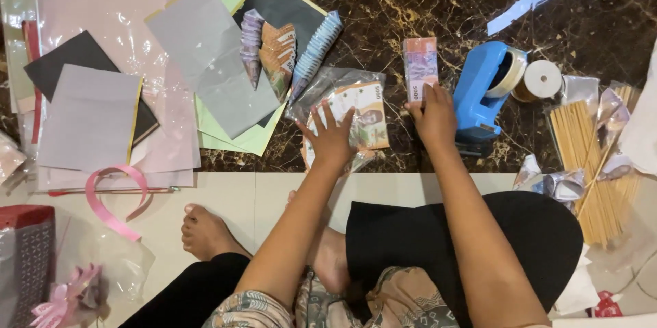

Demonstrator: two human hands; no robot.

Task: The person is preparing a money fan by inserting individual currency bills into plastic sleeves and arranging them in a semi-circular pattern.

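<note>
My left hand point(331, 137) lies flat, fingers spread, on a clear plastic bag of tan banknotes point(364, 107) on the dark marble floor. My right hand point(434, 117) grips the near end of a banded stack of pinkish-purple banknotes point(419, 64), which lies flat just right of the bag. Banknotes rolled into cones point(277, 54), purple, tan and blue, rest on sheets of paper to the upper left of the bag.
Grey, black, pink and green paper sheets point(205, 61) cover the left side. A blue tape dispenser point(483, 92) and a tape roll point(540, 80) sit right of my right hand. Wooden skewers point(587, 164), a pink ribbon point(113, 198) and my foot point(205, 232) are nearby.
</note>
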